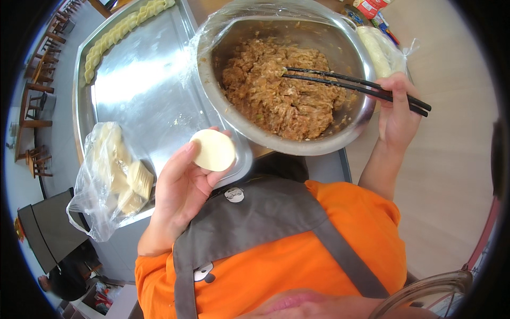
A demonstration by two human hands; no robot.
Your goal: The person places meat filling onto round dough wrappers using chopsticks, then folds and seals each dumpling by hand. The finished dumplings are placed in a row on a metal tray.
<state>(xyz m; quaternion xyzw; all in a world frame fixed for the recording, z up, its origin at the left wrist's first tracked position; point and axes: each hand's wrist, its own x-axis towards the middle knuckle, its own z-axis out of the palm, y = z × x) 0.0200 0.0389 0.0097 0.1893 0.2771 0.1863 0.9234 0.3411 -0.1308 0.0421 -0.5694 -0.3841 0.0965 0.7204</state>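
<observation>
A round dough wrapper (215, 150) rests on the fingers of my left hand (183, 183), the thumb pressing its left edge. This hand is above the near corner of a metal tray (139, 103). My right hand (398, 107) grips a pair of black chopsticks (350, 81) near their thick ends. Their tips touch the minced filling (279, 91), which fills much of a large steel bowl (299, 149). Clear plastic film covers the bowl's far and left rim. At the tray's near left lies a clear plastic bag (107, 171) with stacks of wrappers in it.
A row of pleated dumplings (115, 36) lines the tray's far left edge. Beyond the bowl on the right is a tied bag of pale dough (378, 52), near a red package (370, 6). Wooden stools (40, 159) and a person (67, 275) appear at far left.
</observation>
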